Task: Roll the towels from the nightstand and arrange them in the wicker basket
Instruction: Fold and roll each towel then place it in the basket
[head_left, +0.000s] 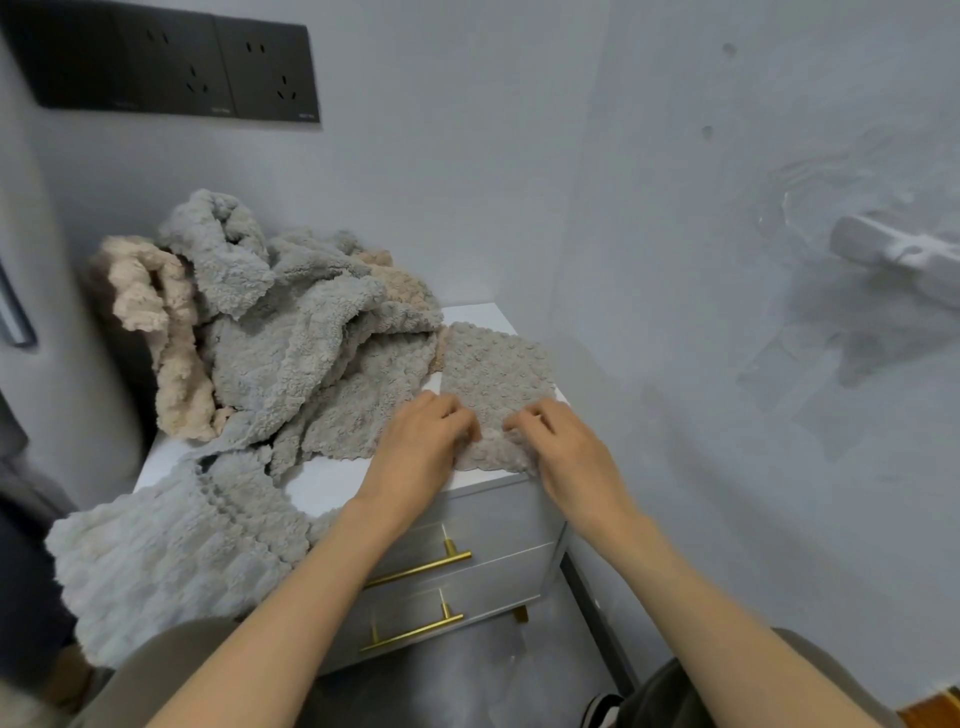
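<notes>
A small grey towel (493, 364) lies flat at the nightstand's (322, 483) front right corner. Both hands curl their fingers round its near edge and bunch the cloth, the left hand (426, 441) just beside the right hand (561, 447). A heap of grey and beige towels (291, 332) crowds the back left, touching the small towel's left edge. A pale grey towel (171, 561) hangs over the front left edge, beside the gold drawer handles (421, 569).

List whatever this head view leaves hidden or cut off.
Head view:
- Wicker basket: outside the frame.
- Towel count: the pile overlaps itself.
- Fingertips of the left hand and right hand: tucked into the small towel's near edge.
- Nightstand left side: covered by a hanging towel.
</notes>
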